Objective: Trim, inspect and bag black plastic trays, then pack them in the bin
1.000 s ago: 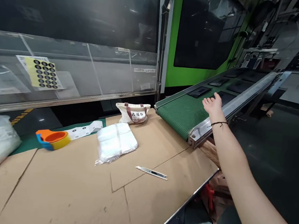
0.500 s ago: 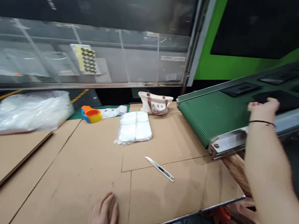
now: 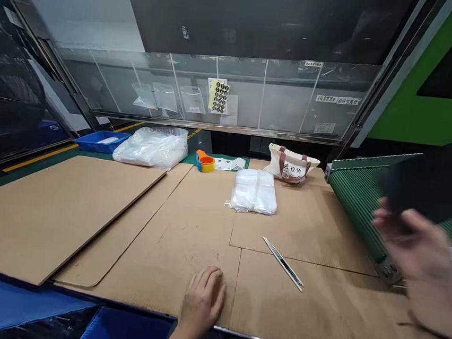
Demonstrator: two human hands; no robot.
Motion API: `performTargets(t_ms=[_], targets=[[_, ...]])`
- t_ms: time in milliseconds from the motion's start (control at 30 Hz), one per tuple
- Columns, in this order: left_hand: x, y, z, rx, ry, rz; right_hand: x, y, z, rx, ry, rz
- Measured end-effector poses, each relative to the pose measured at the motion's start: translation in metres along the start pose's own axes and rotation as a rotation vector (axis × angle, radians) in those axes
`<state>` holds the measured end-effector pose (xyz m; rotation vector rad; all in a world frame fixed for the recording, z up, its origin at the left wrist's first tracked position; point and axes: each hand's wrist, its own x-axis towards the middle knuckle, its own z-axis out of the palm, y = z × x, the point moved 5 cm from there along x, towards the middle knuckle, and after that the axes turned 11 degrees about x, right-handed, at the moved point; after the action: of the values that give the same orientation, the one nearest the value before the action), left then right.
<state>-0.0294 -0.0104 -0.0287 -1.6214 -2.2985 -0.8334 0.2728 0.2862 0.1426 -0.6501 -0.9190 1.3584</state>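
At the right, my right hand (image 3: 415, 235) grips a flat black panel (image 3: 441, 177) by its near edge, thumb and fingers around it. Motion blurs both, and the panel covers part of the green conveyor belt (image 3: 356, 203) behind it. My left hand (image 3: 201, 297) rests palm down on the cardboard-covered table (image 3: 186, 251) near the front edge, its fingers loosely bent and nothing held. To the right of that hand lies a slim utility knife (image 3: 283, 264). Farther back sits a strapped stack of clear plastic bags (image 3: 254, 191).
A canvas pouch (image 3: 292, 165), an orange-and-blue tape dispenser (image 3: 205, 161) and a bulky plastic bag bundle (image 3: 152, 146) line the back. Beside the bundle stands a blue tray (image 3: 101, 140). A loose cardboard sheet (image 3: 58, 206) covers the left side.
My right hand has come back from over the conveyor, now with the black panel in it. The view has swung left, and my left hand stays on the table.
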Motion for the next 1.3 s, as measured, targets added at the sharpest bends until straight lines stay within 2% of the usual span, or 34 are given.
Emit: performTargets(t_ms=[100, 167, 267, 367, 433, 500, 567, 633, 700, 800, 933, 1167, 1300], targets=[[0.006, -0.005, -0.003, -0.234, -0.101, -0.085, -0.083, 0.083, 0.050, -0.045, -0.210, 0.255], [0.012, -0.006, -0.003, -0.511, -0.183, -0.179, -0.130, 0.131, 0.081, -0.055, -0.402, 0.419], [0.026, 0.002, -0.004, -1.001, -0.221, -0.270, -0.175, 0.176, 0.115, -0.017, -0.587, 0.512], [0.049, 0.007, -0.006, -1.332, -0.195, -0.448, -0.197, 0.202, 0.136, -0.020, -0.698, 0.576], [0.068, 0.003, -0.010, -1.435, -0.144, -0.587, -0.197, 0.212, 0.144, -0.061, -0.782, 0.582], [0.090, -0.008, -0.016, -1.495, -0.074, -0.633, -0.182, 0.222, 0.144, -0.081, -0.797, 0.579], [0.109, -0.022, -0.017, -1.533, -0.073, -0.632, -0.154, 0.229, 0.134, 0.003, -0.675, 0.583], [0.123, -0.036, -0.010, -1.550, -0.145, -0.655, -0.122, 0.233, 0.118, 0.142, -0.505, 0.569], [0.129, -0.047, 0.000, -1.550, -0.219, -0.701, -0.099, 0.234, 0.102, 0.240, -0.399, 0.578], [0.127, -0.053, 0.014, -1.536, -0.289, -0.736, -0.088, 0.234, 0.085, 0.296, -0.320, 0.687], [0.117, -0.048, 0.029, -1.554, -0.396, -0.746, -0.097, 0.230, 0.075, 0.197, -0.204, 0.773], [0.107, -0.052, 0.037, -1.764, -0.465, -0.719, -0.099, 0.225, 0.076, 0.196, -0.164, 0.710], [0.106, -0.052, 0.037, -1.804, -0.510, -0.688, -0.102, 0.227, 0.075, 0.231, -0.145, 0.739]])
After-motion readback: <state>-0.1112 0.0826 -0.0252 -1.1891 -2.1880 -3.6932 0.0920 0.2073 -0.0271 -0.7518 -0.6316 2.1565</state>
